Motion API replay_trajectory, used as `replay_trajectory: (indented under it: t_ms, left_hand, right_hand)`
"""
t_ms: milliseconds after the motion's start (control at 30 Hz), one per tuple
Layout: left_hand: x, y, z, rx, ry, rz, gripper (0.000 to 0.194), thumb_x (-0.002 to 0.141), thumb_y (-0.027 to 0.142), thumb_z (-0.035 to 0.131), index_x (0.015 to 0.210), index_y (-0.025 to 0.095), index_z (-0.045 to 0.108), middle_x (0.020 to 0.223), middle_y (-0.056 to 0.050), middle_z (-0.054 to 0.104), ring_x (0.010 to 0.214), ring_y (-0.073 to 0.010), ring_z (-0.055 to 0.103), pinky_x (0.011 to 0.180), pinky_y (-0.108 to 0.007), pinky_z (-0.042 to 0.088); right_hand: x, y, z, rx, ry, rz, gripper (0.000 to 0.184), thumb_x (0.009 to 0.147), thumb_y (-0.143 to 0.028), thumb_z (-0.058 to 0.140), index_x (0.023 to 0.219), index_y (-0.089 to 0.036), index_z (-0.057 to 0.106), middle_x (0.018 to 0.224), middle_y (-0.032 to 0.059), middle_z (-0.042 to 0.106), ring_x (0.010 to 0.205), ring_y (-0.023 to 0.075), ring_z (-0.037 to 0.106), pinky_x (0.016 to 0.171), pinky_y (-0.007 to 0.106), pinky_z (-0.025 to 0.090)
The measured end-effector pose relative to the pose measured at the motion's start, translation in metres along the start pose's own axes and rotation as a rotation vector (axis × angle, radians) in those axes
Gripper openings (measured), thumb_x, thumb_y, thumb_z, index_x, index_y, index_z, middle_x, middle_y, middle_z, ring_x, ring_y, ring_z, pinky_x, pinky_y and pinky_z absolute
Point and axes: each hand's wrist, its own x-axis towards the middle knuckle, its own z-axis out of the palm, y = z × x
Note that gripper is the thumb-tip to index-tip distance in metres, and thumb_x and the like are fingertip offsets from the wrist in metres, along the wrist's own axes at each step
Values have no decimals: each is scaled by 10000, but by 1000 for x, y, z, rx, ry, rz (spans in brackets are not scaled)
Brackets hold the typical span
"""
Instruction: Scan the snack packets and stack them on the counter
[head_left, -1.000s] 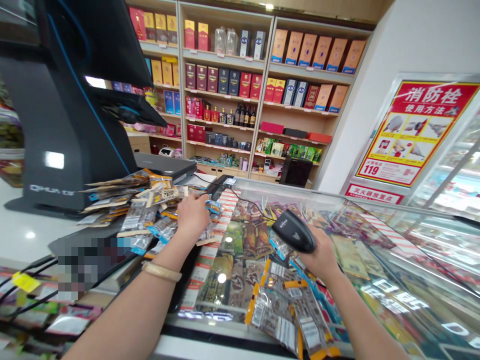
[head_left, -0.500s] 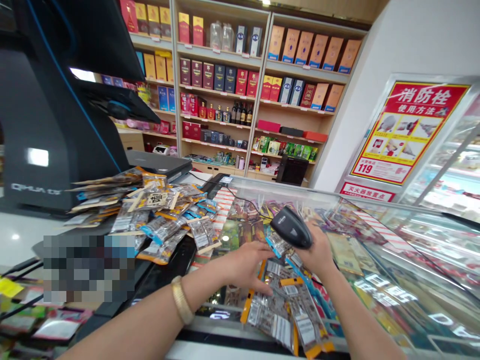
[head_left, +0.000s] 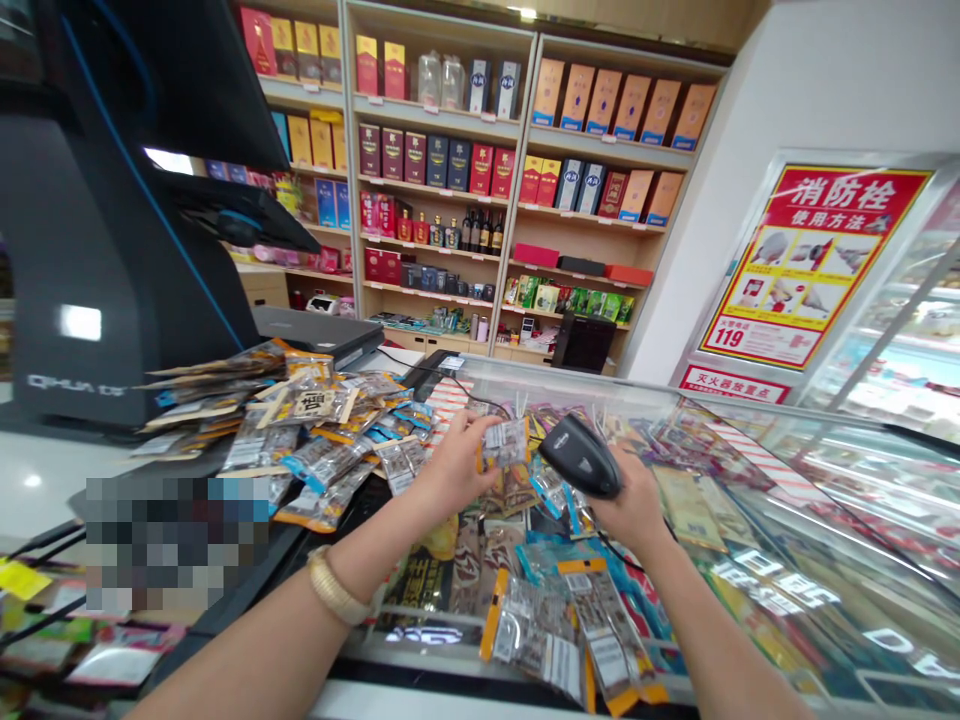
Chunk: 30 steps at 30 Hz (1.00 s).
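Observation:
My left hand (head_left: 459, 462), with a gold bracelet on its wrist, is closed on a small clear snack packet (head_left: 507, 443) with an orange edge. The packet is held up left of the scanner head. In my right hand (head_left: 636, 505) is a black barcode scanner (head_left: 581, 456), its head turned toward the packet. Below my hands, orange-edged snack packets (head_left: 536, 630) lie on the glass counter, with blue-edged packets (head_left: 551, 490) under the scanner. A large heap of similar packets (head_left: 330, 450) lies to the left of my left hand.
A black checkout terminal (head_left: 127, 260) stands at the left. The glass display counter (head_left: 420, 640) holds packaged goods beneath its top. Behind are shelves (head_left: 442, 115) of boxes and bottles, and a red-and-yellow poster (head_left: 821, 265) hangs on the right wall. The scanner's cable (head_left: 420, 362) crosses the counter.
My left hand went from the left heap to the packets below the scanner, then lifted one up and left to the scanner's front. My right hand stayed nearly still with the scanner.

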Motion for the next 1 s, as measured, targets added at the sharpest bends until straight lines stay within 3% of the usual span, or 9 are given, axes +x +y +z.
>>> replay_trajectory:
  t_ms: [100, 433, 600, 733, 867, 1000]
  left_hand:
    - [4, -2, -7, 28, 101, 8, 557, 673, 79, 648, 1199, 223, 532, 1084, -47, 506, 1070, -213, 549, 943, -368, 491]
    - [2, -5, -7, 31, 160, 113, 548, 695, 71, 648, 1204, 222, 514, 1091, -50, 527, 1067, -203, 544, 910, -344, 502]
    - [4, -4, -9, 58, 218, 93, 564, 704, 97, 659, 1231, 229, 507, 1076, -49, 511, 1047, -202, 553, 911, -342, 503]
    - [13, -14, -32, 198, 451, -78, 529, 727, 141, 654, 1236, 188, 517, 1095, -82, 491, 1074, -231, 547, 980, -377, 467]
    - [20, -43, -68, 318, 713, -336, 563, 712, 159, 659, 1254, 152, 504, 1158, -126, 463, 1168, -282, 498, 1071, -438, 390]
    - [17, -66, -86, 398, 777, -549, 701, 690, 177, 660, 1336, 71, 406, 1359, -234, 352, 1335, -373, 346, 1124, -533, 286]
  right_hand:
    - [0, 1, 1, -4, -9, -9, 130, 766, -303, 534, 811, -204, 604, 719, 43, 644, 663, 198, 601, 605, 292, 427]
    - [0, 3, 1, -9, -47, 18, 180, 775, -311, 531, 869, -204, 641, 765, 50, 688, 699, 206, 639, 625, 292, 463]
    - [-1, 4, 2, 0, -24, 3, 209, 769, -305, 537, 908, -199, 651, 815, 59, 709, 725, 215, 656, 646, 306, 483]
    - [-3, 5, 2, -31, -17, 17, 214, 759, -325, 541, 900, -205, 649, 764, 49, 691, 702, 218, 644, 624, 310, 477]
    - [-3, 4, 2, -48, -24, 15, 204, 759, -321, 528, 886, -208, 641, 740, 44, 676, 679, 212, 629, 614, 306, 469]
    - [-3, 3, 2, -40, -17, -3, 191, 757, -310, 532, 882, -209, 634, 733, 40, 668, 669, 206, 621, 607, 297, 460]
